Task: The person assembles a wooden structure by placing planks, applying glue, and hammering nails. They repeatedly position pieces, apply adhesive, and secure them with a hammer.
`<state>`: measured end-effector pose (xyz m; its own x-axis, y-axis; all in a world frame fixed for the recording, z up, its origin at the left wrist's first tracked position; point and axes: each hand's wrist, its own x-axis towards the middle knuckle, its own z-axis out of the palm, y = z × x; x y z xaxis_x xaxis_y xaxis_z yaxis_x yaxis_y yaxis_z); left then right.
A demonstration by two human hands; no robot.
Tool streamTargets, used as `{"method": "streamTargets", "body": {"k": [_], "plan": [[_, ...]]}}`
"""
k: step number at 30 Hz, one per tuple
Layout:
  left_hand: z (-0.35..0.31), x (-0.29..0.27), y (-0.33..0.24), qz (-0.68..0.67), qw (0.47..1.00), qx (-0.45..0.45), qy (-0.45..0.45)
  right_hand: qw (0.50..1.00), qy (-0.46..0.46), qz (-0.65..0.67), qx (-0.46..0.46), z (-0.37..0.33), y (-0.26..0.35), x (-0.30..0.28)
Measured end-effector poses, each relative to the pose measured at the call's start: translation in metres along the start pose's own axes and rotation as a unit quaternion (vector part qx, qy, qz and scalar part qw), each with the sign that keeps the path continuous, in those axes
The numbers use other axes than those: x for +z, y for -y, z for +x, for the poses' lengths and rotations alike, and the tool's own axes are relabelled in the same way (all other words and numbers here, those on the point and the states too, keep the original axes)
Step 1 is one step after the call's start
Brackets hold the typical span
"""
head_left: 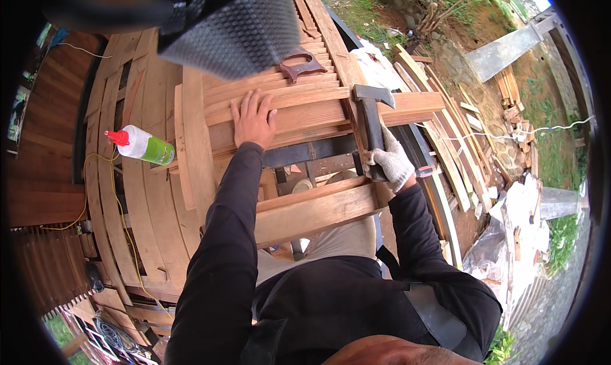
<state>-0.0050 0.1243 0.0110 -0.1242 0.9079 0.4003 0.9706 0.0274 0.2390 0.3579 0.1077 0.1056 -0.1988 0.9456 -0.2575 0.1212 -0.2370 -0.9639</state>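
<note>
My bare left hand (254, 120) lies with fingers spread on a wooden slat of a louvred frame (280, 218). In a pale work glove, my right hand (391, 162) grips the dark handle of a hatchet (372, 113). The hatchet's head points away from me, over the frame's right side rail. A small red-and-grey tool end (424, 171) shows beside the glove's wrist; whether the hand holds it too, I cannot make out. Beyond the left hand, a brown saw handle (302, 66) rests on the slats. A loose board (414, 107) sticks out past the right rail.
Left of the frame, a white-and-green glue bottle with a red cap (143, 144) lies on planks (149, 225). A yellow cord (121, 212) crosses them. A blurred dark textured object (232, 31) hangs close overhead. Wood strips (455, 155) and plastic sheeting (509, 238) lie at right.
</note>
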Motion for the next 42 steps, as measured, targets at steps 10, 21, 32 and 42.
{"method": "streamTargets", "body": {"k": [10,21,32,42], "plan": [[-0.001,-0.002,0.002,0.006,1.0,-0.005,0.013,0.997,0.045,0.018,0.057,-0.007,0.034,-0.005],[-0.008,0.002,0.008,-0.025,0.998,0.019,-0.053,0.976,0.207,-0.057,-0.037,0.063,0.072,0.087],[-0.002,-0.006,0.0,-0.058,0.997,0.037,-0.042,0.967,0.25,-0.007,-0.04,0.22,0.079,0.291],[-0.009,0.004,0.013,0.021,0.999,0.015,0.045,0.865,0.143,-0.415,-0.242,0.204,0.081,0.293]]}}
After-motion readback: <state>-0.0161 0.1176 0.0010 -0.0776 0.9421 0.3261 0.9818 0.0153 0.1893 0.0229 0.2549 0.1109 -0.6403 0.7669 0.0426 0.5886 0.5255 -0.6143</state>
